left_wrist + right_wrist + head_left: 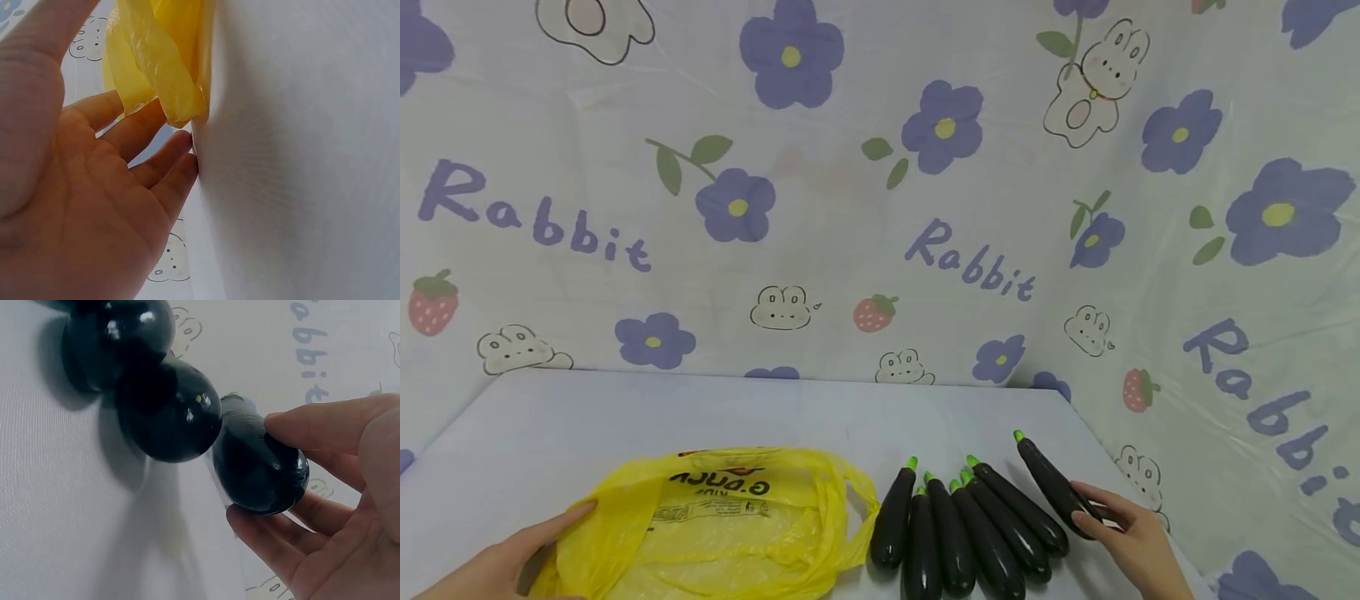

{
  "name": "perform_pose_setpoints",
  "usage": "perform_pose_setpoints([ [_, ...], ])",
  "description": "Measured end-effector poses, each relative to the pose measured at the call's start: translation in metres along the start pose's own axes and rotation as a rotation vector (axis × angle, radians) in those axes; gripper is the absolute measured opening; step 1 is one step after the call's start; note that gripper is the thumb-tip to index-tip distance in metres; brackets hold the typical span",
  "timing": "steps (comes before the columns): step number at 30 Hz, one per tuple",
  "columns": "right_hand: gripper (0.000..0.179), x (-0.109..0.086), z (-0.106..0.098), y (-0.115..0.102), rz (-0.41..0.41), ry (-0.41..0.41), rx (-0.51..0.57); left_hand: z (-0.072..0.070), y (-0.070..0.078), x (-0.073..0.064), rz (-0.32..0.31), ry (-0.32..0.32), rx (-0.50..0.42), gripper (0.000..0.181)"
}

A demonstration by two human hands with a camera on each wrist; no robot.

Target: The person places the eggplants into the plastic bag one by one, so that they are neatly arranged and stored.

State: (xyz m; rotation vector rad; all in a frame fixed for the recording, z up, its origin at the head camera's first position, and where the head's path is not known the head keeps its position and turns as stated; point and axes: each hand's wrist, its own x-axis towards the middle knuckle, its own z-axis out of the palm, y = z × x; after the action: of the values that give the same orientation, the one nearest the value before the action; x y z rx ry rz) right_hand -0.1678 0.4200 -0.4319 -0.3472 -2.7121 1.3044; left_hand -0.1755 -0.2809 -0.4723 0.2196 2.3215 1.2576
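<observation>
A yellow plastic bag with dark print lies on the left of the table. My left hand is at the bag's left side, one digit lying along its edge. In the left wrist view, the fingers are spread and nearly straight, touching the hanging yellow plastic. Out on the right, my right hand grips the thick end of a dark, glossy eggplant with a bright green stem. Thumb and fingers sit on opposite sides of this eggplant in the right wrist view.
Several more eggplants lie side by side between the bag and my right hand, green stems pointing away. The bag's handle loop reaches the leftmost one. Behind the white table hangs a patterned cloth, which continues along the right side.
</observation>
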Motion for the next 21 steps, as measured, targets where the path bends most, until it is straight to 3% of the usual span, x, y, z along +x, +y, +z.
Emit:
perform_pose_setpoints([
  [5,0.069,-0.001,0.001,-0.005,-0.011,0.019,0.001,-0.003,0.0,0.003,0.059,-0.043,-0.06,0.092],
  [10,0.067,-0.004,0.004,-0.012,-0.034,0.057,0.026,-0.003,-0.001,0.005,0.054,-0.051,-0.073,0.093],
  [17,0.06,-0.01,0.017,-0.026,-0.147,0.068,0.115,0.001,-0.006,0.003,-0.006,0.04,0.07,0.105],
  [21,0.053,-0.015,0.023,-0.032,-0.186,0.068,0.139,0.004,-0.008,0.004,-0.034,0.062,0.081,0.109],
])
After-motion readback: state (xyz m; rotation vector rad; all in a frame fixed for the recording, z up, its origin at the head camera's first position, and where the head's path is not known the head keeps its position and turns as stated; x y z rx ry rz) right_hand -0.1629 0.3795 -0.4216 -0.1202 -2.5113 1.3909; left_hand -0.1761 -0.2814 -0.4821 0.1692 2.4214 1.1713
